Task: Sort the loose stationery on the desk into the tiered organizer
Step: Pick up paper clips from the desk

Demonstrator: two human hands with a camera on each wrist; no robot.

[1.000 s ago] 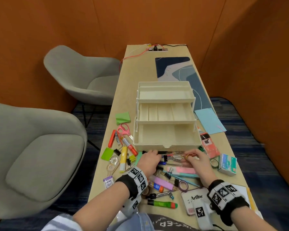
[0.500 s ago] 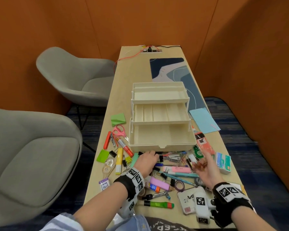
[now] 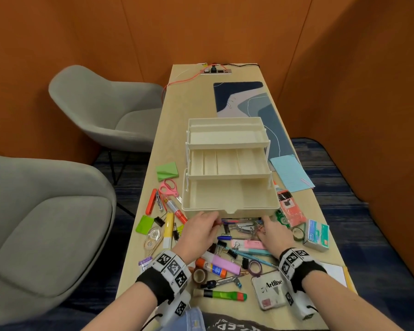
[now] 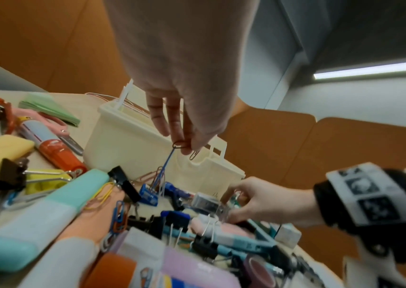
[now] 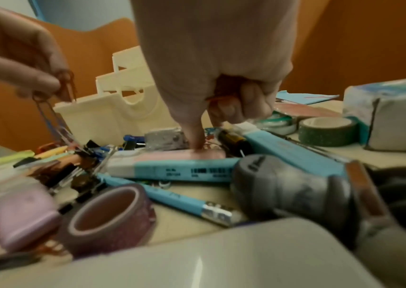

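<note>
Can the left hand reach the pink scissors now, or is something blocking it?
Probably yes, though not freely: the pink scissors lie uncovered just ahead-left of the left hand, but it pinches linked paper clips it must release first.

The head camera looks forward and down along the desk (image 3: 139, 235), taking in the tiered organizer (image 3: 227, 173) beyond both sets of fingers. Each wrist camera sits low and close behind its own fingers, facing the organizer. All three views share the organizer's front wall and the clutter below the fingertips; each wrist view also catches the opposite hand.
</note>
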